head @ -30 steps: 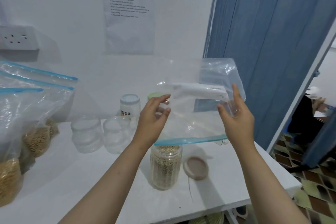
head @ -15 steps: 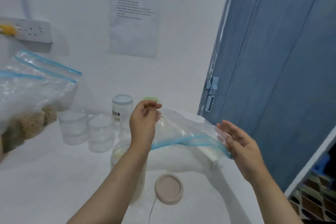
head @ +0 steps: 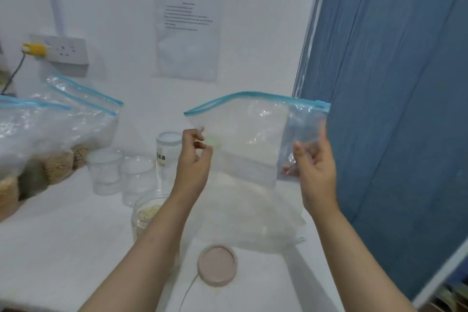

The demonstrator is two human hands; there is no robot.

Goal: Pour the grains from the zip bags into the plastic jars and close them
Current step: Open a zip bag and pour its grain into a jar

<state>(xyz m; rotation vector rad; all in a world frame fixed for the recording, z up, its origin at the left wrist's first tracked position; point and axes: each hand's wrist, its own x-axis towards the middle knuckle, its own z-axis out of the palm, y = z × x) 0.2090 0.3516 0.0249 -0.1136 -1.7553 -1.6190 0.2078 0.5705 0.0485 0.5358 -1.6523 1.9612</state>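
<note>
Head view: an empty zip bag (head: 255, 134) held upright in the air above the white desk (head: 63, 248), blue zip strip along its top edge. Left hand (head: 193, 167) at the bag's left edge, thumb and fingertips pinched on the plastic, other fingers curled. Right hand (head: 315, 170) gripping the bag's right side, thumb in front, fingers behind the clear film. Below the left forearm, an open jar (head: 148, 213) with pale grains inside, standing on the desk. Just right of it, nearer the camera, a round pinkish lid (head: 217, 265) lying flat, apart from the jar. Behind the jar, two empty clear jars (head: 121, 175) side by side, and a taller jar with a white lid (head: 168, 149) further back. At the left, several filled zip bags (head: 50, 139) leaning together, grain showing at their bottoms. On the wall, a printed sheet (head: 188, 28) and a socket strip (head: 63, 50) with a yellow plug in it. Blue door (head: 395, 83) at the right
</note>
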